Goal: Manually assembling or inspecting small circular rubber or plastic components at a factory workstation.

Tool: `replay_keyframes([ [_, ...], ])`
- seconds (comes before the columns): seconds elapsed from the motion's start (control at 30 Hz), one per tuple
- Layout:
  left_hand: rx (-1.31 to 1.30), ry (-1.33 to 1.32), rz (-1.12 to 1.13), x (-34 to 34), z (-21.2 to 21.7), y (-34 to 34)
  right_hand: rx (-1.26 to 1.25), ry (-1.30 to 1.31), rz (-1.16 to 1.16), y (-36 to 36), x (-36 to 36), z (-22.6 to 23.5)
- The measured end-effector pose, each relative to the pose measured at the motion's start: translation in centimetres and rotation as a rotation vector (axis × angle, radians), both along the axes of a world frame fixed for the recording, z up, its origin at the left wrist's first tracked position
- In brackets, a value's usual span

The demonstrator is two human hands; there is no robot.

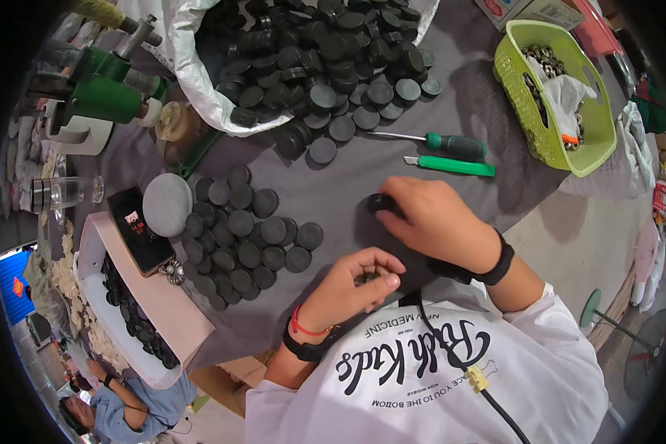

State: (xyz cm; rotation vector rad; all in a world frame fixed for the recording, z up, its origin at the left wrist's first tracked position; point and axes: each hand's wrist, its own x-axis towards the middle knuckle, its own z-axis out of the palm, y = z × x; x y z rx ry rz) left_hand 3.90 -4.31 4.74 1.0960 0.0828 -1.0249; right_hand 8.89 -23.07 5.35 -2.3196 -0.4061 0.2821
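The right hand [433,222] has its fingers curled down over a black cap [381,202], pressing it against the grey table [348,185]. The left hand [351,285] pinches something small and dark between thumb and fingers (too hidden to tell what). A flat batch of black caps [244,237] lies to the left; a screwdriver [436,142] and green cutter [451,166] lie beyond.

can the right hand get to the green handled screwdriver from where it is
Probably yes. The right hand rests on a black round cap, and only bare grey cloth lies between it and the green-handled screwdriver just beyond the flat green cutter.
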Motion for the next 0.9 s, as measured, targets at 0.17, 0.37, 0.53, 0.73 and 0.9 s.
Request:
replay_keyframes([
  [0.17, -0.127, -0.06, -0.041, 0.6, -1.1, 0.8, 0.318, -0.099, 0.102, 5.2, 3.7, 1.9],
  [0.37, -0.183, -0.015, 0.1, 0.8, -1.3, 1.1, -0.121, -0.476, -0.184, 5.2, 9.8, 0.0],
  [0.53, -0.222, 0.029, 0.118, 0.5, -1.6, 1.2, -0.056, -0.474, -0.106, 5.7, 9.2, -0.5],
  [0.73, -0.162, 0.005, 0.342, 0.3, -1.5, 1.1, 0.504, 0.08, 0.121, 1.2, 4.2, 2.2],
  [0.9, 0.087, -0.26, 0.443, 0.1, 0.8, -0.2, 0.7, 0.201, 0.051, -1.3, -2.1, 0.3],
])
